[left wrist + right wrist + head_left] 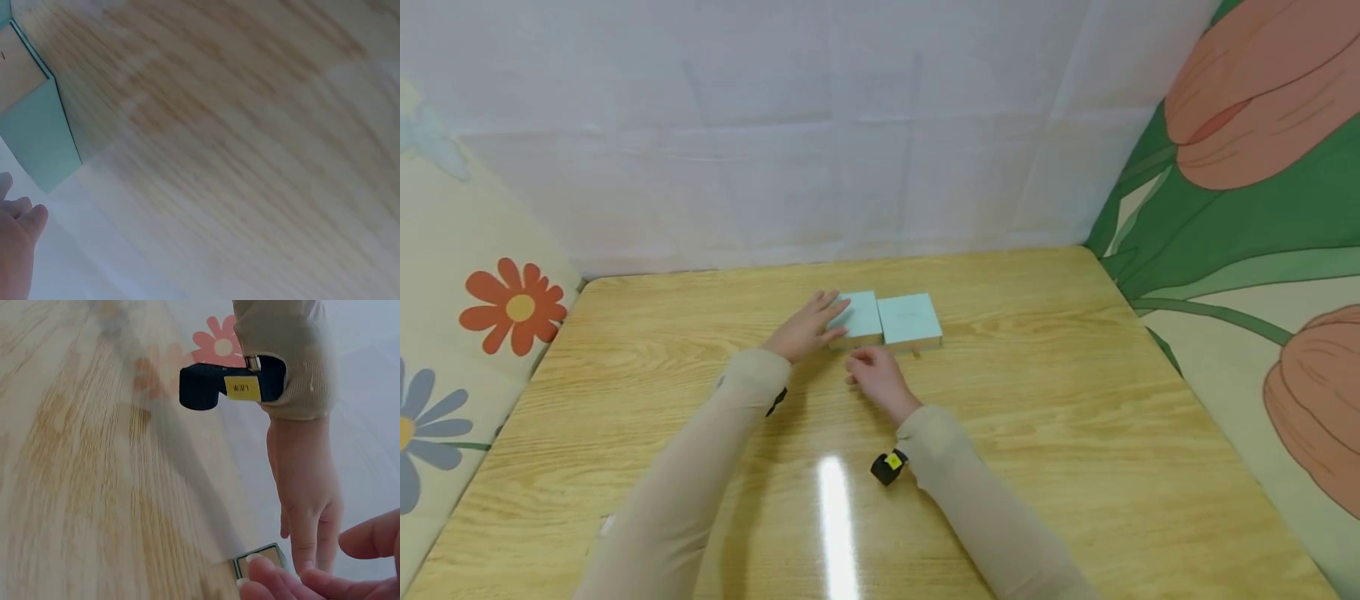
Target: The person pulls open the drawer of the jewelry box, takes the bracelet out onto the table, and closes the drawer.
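Observation:
Two pale blue-green boxes stand side by side toward the back of the table, the left box [863,313] and the right box [910,317]. My left hand [808,330] reaches over the left side of the left box, fingers straight and spread against its top. In front of the boxes is my right hand [882,382], its fingers loosely bent and holding nothing. The left wrist view catches a box's green side [42,134] and a few fingertips at the left edge. In the right wrist view, the right fingers [362,584] partly cover a box end [273,555].
The wood-grain table [1045,450] reaches a white cloth backdrop [775,150] behind the boxes. Flower-printed panels [1247,267] flank the table. A black wrist camera [889,467] sticks out from the right sleeve. A small white piece [607,524] lies beside the left sleeve.

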The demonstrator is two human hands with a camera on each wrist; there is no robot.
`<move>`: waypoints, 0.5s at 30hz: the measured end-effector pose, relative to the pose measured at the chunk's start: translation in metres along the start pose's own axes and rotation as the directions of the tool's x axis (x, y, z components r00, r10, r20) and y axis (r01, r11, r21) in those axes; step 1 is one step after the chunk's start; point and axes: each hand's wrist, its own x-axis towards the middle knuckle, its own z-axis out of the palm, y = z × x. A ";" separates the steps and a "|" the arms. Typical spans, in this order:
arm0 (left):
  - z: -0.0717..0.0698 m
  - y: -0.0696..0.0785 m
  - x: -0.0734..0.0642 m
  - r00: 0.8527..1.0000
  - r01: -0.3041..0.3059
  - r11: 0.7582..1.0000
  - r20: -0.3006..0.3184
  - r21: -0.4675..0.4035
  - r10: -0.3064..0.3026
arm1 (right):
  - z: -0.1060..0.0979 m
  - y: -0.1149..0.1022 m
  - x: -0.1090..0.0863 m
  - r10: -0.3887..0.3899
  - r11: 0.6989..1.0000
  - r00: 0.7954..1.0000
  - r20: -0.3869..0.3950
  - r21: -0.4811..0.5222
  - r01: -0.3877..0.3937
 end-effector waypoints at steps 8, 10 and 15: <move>-0.001 0.002 0.007 1.000 -0.016 1.000 0.020 -0.008 0.016 | 0.007 0.001 0.006 0.120 0.976 0.993 0.015 0.180 -0.121; 0.000 0.003 0.009 0.999 -0.020 1.000 0.028 -0.008 0.020 | 0.008 0.003 0.008 0.137 0.968 0.990 0.022 0.209 -0.138; 0.002 0.001 0.014 0.999 -0.026 1.000 0.044 0.004 0.026 | 0.009 0.004 0.011 0.179 0.940 0.983 0.032 0.291 -0.181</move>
